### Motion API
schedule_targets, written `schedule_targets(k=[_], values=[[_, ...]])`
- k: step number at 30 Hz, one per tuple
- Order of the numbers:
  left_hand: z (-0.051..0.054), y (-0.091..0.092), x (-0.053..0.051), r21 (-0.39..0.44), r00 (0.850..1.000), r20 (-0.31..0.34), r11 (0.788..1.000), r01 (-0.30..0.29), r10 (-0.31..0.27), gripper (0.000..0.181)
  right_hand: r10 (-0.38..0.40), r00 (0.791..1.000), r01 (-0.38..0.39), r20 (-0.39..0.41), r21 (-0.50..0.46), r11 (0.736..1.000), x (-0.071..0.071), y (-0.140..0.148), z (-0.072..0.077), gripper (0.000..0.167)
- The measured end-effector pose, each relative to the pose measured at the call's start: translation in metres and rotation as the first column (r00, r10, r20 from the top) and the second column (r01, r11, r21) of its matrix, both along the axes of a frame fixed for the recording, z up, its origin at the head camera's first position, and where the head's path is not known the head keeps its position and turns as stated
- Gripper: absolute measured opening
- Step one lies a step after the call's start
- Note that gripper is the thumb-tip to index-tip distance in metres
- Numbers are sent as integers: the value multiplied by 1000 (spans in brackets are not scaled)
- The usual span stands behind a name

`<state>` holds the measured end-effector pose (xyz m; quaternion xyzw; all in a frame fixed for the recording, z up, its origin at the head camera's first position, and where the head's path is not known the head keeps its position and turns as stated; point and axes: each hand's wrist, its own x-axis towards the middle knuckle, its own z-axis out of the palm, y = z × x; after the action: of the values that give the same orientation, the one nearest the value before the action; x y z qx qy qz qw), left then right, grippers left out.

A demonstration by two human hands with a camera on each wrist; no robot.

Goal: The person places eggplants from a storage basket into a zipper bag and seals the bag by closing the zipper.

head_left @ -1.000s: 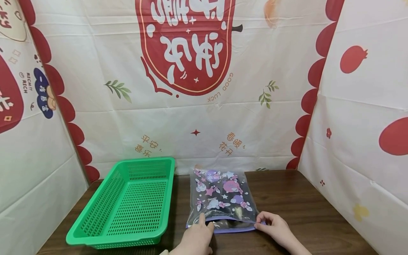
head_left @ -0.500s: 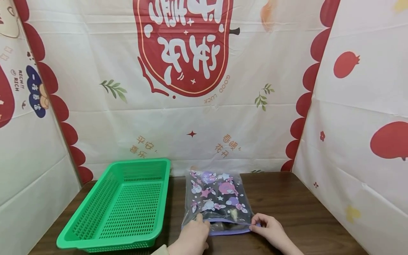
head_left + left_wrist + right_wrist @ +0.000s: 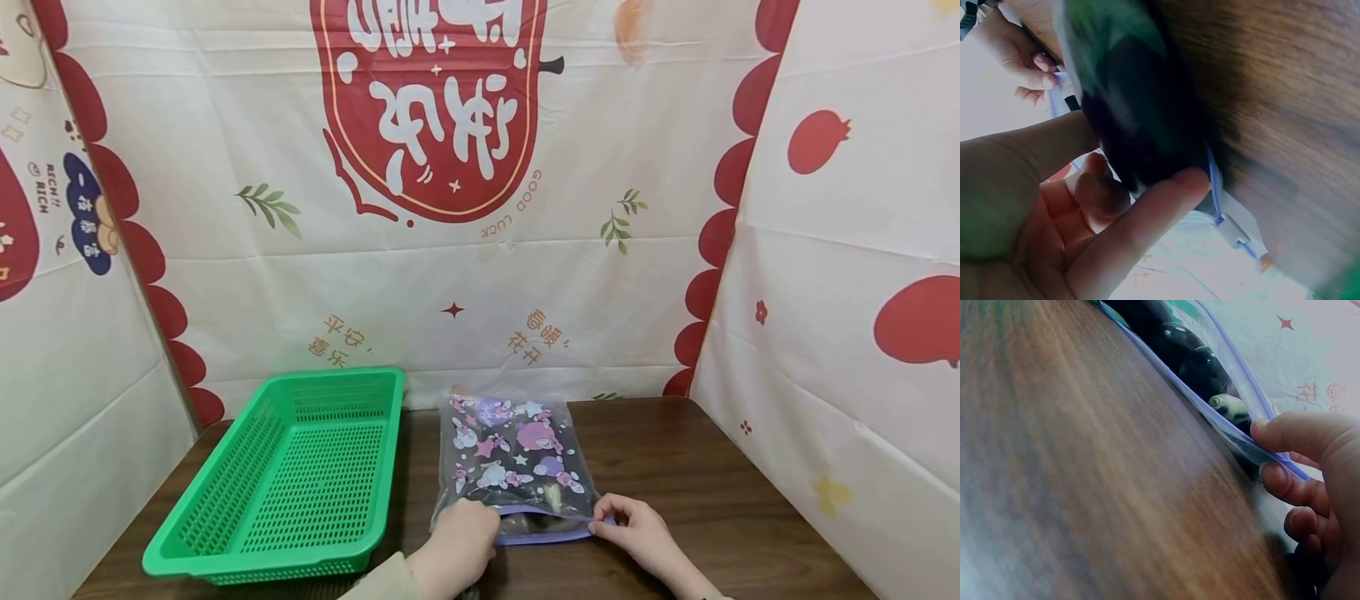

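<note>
A clear zip bag [image 3: 517, 454] printed with pink and purple cartoon figures lies flat, its purple-edged mouth parted toward me. At the mouth's left side my left hand [image 3: 461, 537] curls its fingers; the left wrist view shows them around a dark, glossy eggplant [image 3: 1141, 87], blurred and greenish at one end. A white zip slider [image 3: 1232, 231] hangs by the fingertips. My right hand [image 3: 633, 532] pinches the mouth's right corner between thumb and finger. Inside the bag, the right wrist view shows more dark eggplants [image 3: 1200, 365] and a pale green stem end [image 3: 1229, 406].
Left of the bag stands a green perforated plastic basket [image 3: 397, 450] with nothing in it. The brown wooden table [image 3: 675, 467] meets a printed cloth backdrop [image 3: 390, 283] behind and on both sides.
My left hand's extended index finger has gone from the bag's top, and the hand now curls at the mouth. The right hand keeps its pinch on the corner. The head view shifted slightly.
</note>
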<state>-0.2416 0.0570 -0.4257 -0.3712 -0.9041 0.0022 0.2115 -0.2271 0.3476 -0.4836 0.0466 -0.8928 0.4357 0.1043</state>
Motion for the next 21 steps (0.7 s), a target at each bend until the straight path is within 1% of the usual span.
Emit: schedule_targets(k=[1, 3, 6, 8, 10, 13, 15, 16, 21], values=[[0, 0, 0, -2, 1000, 3, 1000, 0, 0, 29, 0, 1000, 0, 2, 1, 1000, 0, 0, 0, 17], [1, -2, 0, -5, 1000, 29, 1000, 4, -3, 28, 1, 1000, -1, 4, 1, 1000, 0, -1, 0, 17], [5, -7, 3, -15, 993, 113, 1000, 23, -21, 28, 1, 1000, -1, 1, 7, 1000, -1, -2, 1, 17], [7, -12, 7, -29, 982, 185, 999, 35, -29, 28, 0, 1000, 0, -6, 14, 1000, -2, -1, 1, 17], [9, -16, 11, -54, 968, 249, 997, 47, -32, 28, 0, 1000, 1, -16, 20, 1000, -4, -1, 2, 17], [11, -22, 18, -94, 947, 320, 994, 55, -22, 28, -7, 1000, 8, -25, 25, 1000, -5, 0, 2, 18], [11, -24, 22, -108, 938, 347, 992, 63, -22, 24, -12, 1000, 13, -25, 26, 1000, -5, 1, 2, 18], [10, -25, 24, -112, 937, 349, 992, 64, -21, 23, -15, 1000, 15, -22, 29, 999, -5, 1, 2, 18], [1, -29, 30, -144, 955, 295, 987, 71, -26, 14, -22, 1000, 22, -3, 34, 999, -3, 1, -2, 17]])
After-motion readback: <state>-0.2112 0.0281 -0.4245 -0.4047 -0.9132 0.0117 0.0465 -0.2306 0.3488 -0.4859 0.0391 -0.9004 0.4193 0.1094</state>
